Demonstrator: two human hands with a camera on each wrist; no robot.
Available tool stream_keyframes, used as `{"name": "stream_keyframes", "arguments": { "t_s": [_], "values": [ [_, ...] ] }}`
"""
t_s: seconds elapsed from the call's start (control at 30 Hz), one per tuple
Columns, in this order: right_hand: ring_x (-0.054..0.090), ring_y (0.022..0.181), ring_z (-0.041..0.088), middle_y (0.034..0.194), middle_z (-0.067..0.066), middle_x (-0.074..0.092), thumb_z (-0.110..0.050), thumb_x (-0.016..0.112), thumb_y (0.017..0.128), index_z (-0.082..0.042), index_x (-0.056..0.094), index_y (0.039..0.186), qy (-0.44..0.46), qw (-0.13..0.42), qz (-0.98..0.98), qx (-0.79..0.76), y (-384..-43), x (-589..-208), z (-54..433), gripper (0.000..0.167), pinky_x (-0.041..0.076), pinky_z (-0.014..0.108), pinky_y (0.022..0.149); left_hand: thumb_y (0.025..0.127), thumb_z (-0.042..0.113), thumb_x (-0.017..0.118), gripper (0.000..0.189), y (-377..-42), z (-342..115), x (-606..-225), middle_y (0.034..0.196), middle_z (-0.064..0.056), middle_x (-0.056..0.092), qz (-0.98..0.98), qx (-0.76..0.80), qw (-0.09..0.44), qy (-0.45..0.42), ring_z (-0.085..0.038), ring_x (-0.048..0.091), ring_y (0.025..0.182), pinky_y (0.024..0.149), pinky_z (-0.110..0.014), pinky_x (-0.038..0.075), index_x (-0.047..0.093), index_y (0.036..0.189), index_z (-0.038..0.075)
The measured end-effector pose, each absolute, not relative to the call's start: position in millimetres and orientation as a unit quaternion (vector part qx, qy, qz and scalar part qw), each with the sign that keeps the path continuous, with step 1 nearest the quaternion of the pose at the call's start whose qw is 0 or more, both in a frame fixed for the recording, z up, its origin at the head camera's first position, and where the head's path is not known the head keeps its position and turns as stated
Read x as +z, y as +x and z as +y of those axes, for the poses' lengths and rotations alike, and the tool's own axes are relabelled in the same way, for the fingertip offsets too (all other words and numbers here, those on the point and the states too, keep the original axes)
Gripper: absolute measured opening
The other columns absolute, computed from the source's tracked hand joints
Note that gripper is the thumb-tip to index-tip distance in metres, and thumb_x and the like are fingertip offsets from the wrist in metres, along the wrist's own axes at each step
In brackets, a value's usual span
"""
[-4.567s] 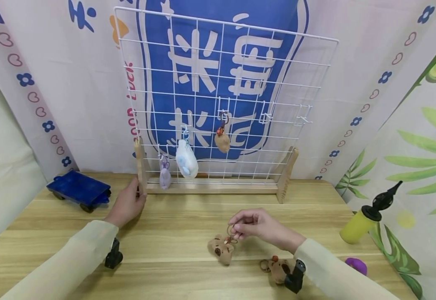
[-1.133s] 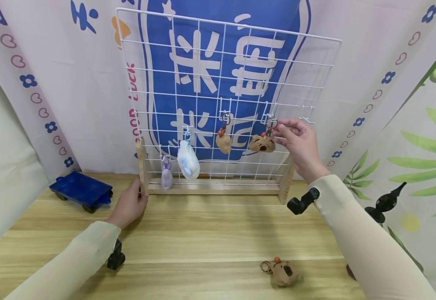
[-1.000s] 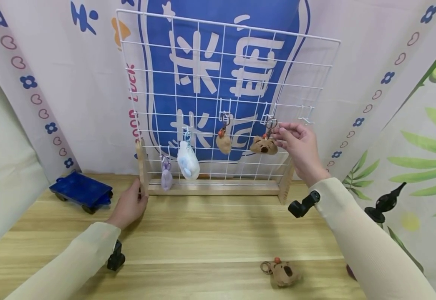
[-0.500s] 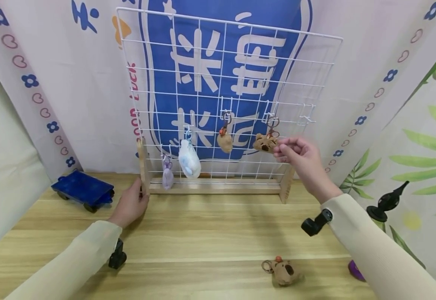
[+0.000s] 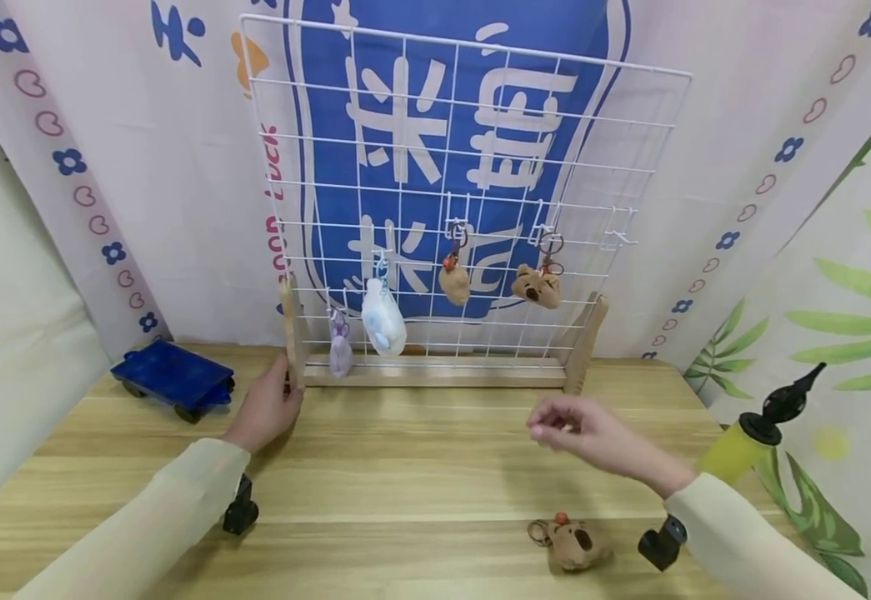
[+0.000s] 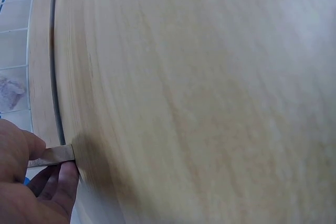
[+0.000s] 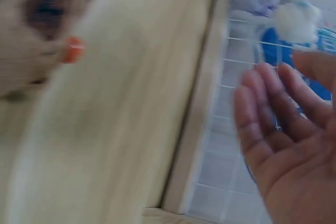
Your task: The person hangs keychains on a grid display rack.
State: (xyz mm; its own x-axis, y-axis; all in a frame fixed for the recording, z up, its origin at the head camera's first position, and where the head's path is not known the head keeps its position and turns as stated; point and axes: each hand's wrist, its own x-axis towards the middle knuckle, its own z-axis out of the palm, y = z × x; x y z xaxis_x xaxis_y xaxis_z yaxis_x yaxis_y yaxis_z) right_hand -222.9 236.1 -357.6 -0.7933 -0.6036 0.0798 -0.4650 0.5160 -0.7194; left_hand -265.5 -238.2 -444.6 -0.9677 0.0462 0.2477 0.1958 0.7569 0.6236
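Observation:
My left hand (image 5: 264, 407) grips the left wooden foot of a white wire grid rack (image 5: 422, 152); the left wrist view shows thumb and fingers pinching the foot's end (image 6: 55, 155). My right hand (image 5: 581, 429) is over the table in front of the rack, fingers loosely curled, holding nothing. A brown bear keychain (image 5: 536, 287) hangs by its ring from a right-hand hook. Another bear keychain (image 5: 576, 546) lies on the table near the right hand, its orange bead showing. A tan plush keychain (image 5: 454, 283), a pale blue one (image 5: 384, 321) and a small purple one (image 5: 340, 350) also hang on the grid.
A white hook (image 5: 617, 237) sits at the grid's right. A blue toy cart (image 5: 174, 377) stands left of the rack. At the right edge is a yellow pump (image 5: 735, 450) with a black nozzle. A printed cloth covers the wall behind.
The right hand carried a bear keychain from the table to the rack, let it go on the hook, then came down toward the table. The left hand stayed on the foot.

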Motion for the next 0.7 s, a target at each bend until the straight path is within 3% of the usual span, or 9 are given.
{"name": "stream_keyframes", "arguments": {
  "t_s": [0.13,0.3,0.4,0.53,0.7],
  "values": [
    [0.064,0.089,0.001,0.101,0.008,0.073,-0.021,0.068,0.102,-0.006,0.070,0.109,-0.332,0.151,0.862,-0.352,-213,-374,237,0.017,0.059,0.023,0.079,0.101,-0.001,0.056,0.041,-266,-237,-444,0.125,-0.040,0.062,-0.930,-0.344,0.108,-0.066,-0.048,0.068,0.107,0.083,-0.057,0.062,0.041,0.137,-0.011],
    [0.063,0.091,0.000,0.102,0.000,0.071,-0.023,0.072,0.099,-0.004,0.068,0.109,-0.337,0.236,0.844,-0.344,-202,-388,235,0.022,0.059,0.023,0.082,0.100,-0.001,0.056,0.027,-263,-239,-442,0.116,-0.037,0.064,-0.930,-0.345,0.112,-0.066,-0.046,0.069,0.103,0.079,-0.055,0.062,0.045,0.123,-0.009],
    [0.061,0.093,0.001,0.106,0.002,0.069,-0.025,0.074,0.098,-0.004,0.067,0.112,-0.329,0.273,0.835,-0.347,-197,-394,236,0.026,0.057,0.023,0.083,0.101,0.000,0.055,0.025,-264,-239,-441,0.117,-0.037,0.064,-0.930,-0.344,0.115,-0.067,-0.047,0.069,0.103,0.080,-0.056,0.062,0.045,0.122,-0.008],
    [0.054,0.090,0.001,0.105,0.001,0.063,-0.027,0.078,0.095,-0.010,0.067,0.111,-0.338,0.256,0.849,-0.314,-189,-400,238,0.026,0.050,0.020,0.077,0.101,0.000,0.055,0.041,-265,-237,-441,0.121,-0.039,0.063,-0.929,-0.347,0.109,-0.070,-0.046,0.068,0.105,0.081,-0.056,0.062,0.041,0.138,-0.012],
    [0.040,0.084,0.000,0.096,-0.006,0.049,-0.035,0.083,0.090,-0.020,0.063,0.107,-0.355,0.205,0.884,-0.225,-180,-403,236,0.031,0.040,0.017,0.069,0.101,0.000,0.055,0.040,-265,-237,-443,0.121,-0.039,0.063,-0.929,-0.345,0.111,-0.068,-0.044,0.068,0.102,0.078,-0.053,0.062,0.041,0.136,-0.011]
  ]
}}
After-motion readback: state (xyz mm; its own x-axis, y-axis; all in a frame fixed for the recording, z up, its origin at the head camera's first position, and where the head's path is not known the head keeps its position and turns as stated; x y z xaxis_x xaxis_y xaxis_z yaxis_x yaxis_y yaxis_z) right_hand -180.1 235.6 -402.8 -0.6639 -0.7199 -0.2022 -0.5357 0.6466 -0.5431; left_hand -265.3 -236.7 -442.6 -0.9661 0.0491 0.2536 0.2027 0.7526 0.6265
